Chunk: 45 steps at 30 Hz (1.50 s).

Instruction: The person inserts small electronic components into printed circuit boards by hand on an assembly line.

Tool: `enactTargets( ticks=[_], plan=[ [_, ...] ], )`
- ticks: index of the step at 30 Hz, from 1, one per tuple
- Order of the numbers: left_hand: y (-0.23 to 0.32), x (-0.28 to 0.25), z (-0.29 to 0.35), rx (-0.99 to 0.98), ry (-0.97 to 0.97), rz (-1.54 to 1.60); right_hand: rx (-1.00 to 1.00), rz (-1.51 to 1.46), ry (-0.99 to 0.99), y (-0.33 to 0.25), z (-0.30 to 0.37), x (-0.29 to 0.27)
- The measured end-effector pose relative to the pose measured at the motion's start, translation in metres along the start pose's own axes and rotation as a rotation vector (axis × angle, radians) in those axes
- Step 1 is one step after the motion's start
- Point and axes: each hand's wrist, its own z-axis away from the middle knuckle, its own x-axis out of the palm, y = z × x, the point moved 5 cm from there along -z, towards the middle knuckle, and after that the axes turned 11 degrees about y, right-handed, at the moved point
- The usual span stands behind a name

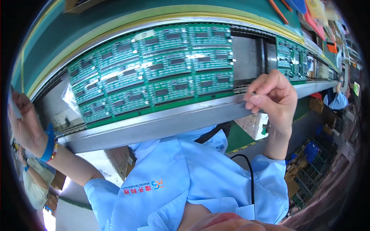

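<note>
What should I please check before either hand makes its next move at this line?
1. Green circuit boards lie behind the metal front rail: ok.
2. Gap separates them from the next board to the right: ok.
3. Right hand beyond the nearer boards' right edge: ok.
4. Right fingertips holding a part: cannot tell, too small.
5. Left hand off the boards, at far left; its grip: cannot tell.
6. Blue wristband on the left wrist: ok.

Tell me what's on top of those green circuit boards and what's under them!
Dark chips sit in rows on the green circuit boards, with a pale strip near the far edge. What's directly underneath is covered.
</note>
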Motion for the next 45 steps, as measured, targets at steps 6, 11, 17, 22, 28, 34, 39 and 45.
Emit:
enactTargets(
  ticks=[6,11,17,22,28,34,39,45],
  plan=[
    [-0.034,0.061,0.011,0.029,-0.130,-0.008,-0.022,0.213,0.096,0.002,0.004,-0.012],
    [-0.033,0.068,0.009,0.169,0.110,-0.038,-0.191,0.401,0.062,-0.001,0.009,-0.023],
    [-0.037,0.062,0.013,0.221,0.128,-0.120,-0.153,0.307,0.100,-0.004,0.013,-0.010],
    [-0.017,0.051,0.019,0.205,0.199,-0.042,-0.132,0.295,-0.025,-0.004,0.013,-0.006],
    [-0.030,0.057,0.022,0.004,0.096,0.020,-0.057,0.172,-0.193,0.002,0.037,0.014],
    [-0.035,0.071,0.007,-0.016,0.079,0.060,-0.132,0.176,-0.119,-0.004,0.037,0.012],
    [-0.045,0.114,0.017,0.026,-0.082,-0.080,-0.432,0.416,-0.221,-0.014,0.032,0.012],
    [-0.085,0.149,0.020,0.052,0.008,-0.201,-0.404,0.419,-0.077,-0.008,0.037,0.007]
  ],
)
